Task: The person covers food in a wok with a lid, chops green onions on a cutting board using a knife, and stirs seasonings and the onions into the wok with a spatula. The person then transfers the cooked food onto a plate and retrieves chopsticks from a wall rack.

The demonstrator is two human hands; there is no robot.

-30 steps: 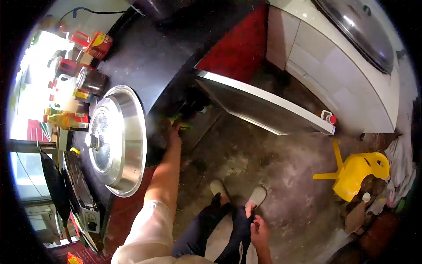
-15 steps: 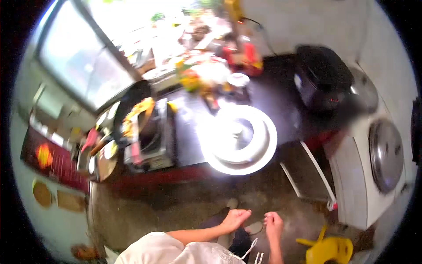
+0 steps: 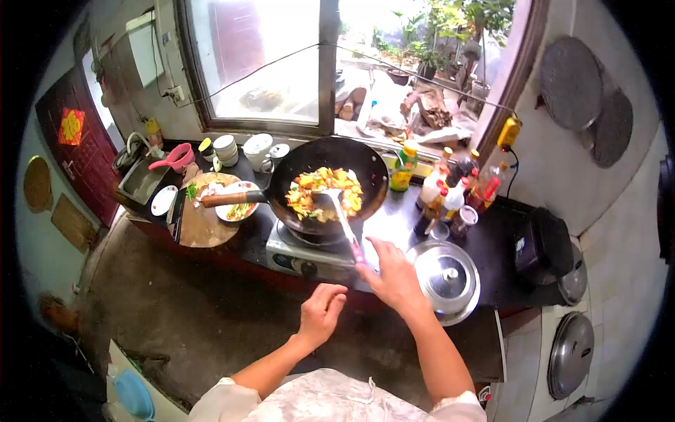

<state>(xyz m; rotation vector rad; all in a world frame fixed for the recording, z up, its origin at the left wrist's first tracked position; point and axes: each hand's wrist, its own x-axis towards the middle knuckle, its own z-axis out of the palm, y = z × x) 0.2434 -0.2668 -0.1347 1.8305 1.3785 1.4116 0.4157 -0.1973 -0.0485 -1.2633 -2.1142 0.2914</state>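
Two bare hands in view, one at work height by the stove. Right hand (image 3: 395,278): thumb and forefinger parted at the pink handle end of a spatula (image 3: 344,224); cannot tell whether they have closed on it. Left hand (image 3: 322,314): lower, apart from the cookware, fingers loosely curled, nothing seen in it.

Spatula blade lies in the food (image 3: 304,184), inside the wok (image 3: 365,158). Wok sits on the gas stove (image 3: 287,247), wooden handle (image 3: 232,200) pointing left; flame not visible. Lid (image 3: 430,273) is off, on the counter right of the stove.

Progress, as judged: cutting looks done for the wok's contents, pieces mixed together and glossy. Doneness can't be read. Food remains in the wok, none of it visibly dished out. Outside it, a plate (image 3: 220,210) bears more cut pieces, partly over the round chopping board (image 3: 204,231), where scraps lie too; unclear whether these belong with the rest. Farther out: stacked white bowls (image 3: 225,149), bottles (image 3: 431,188) near the window.
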